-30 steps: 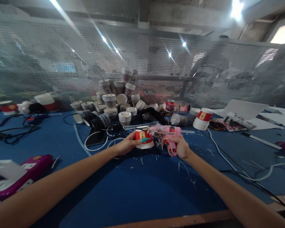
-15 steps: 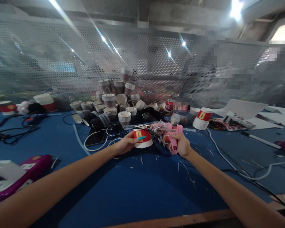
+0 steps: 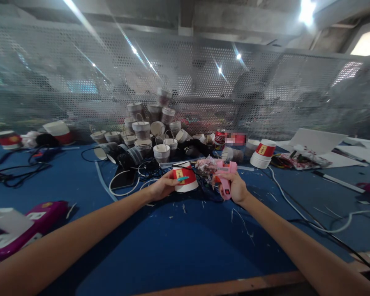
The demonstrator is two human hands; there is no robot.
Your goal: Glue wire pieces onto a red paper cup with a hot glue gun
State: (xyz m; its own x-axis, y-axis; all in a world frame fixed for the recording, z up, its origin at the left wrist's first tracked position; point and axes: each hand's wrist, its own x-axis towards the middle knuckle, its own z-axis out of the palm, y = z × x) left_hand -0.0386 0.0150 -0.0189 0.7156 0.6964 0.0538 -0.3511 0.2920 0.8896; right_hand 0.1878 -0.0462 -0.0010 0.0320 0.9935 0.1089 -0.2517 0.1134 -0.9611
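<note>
My left hand [image 3: 163, 186] is closed on the side of a red and white paper cup [image 3: 189, 177], which is turned upside down over the blue table; its thumb, with a turquoise nail, lies across the red band. A dark strand runs over the cup's upper end. In my right hand [image 3: 237, 188] is a pink hot glue gun [image 3: 226, 174], gripped by its handle and pointing left. Its front is wrapped in stringy, dirty glue, and the nozzle tip is close to the cup's upper right edge. Whether the tip touches the cup I cannot tell.
Behind my hands, several small grey buckets [image 3: 162, 153] are piled before a perforated metal screen [image 3: 203, 98]. A stack of paper cups [image 3: 263, 155] and a soda can [image 3: 220, 139] stand to the right. Cables [image 3: 283, 193] cross the table. A purple object [image 3: 46, 218] lies left.
Both hands stay almost where they were, still holding the cup and the glue gun. The glue gun shifts very slightly, and the cup barely moves.
</note>
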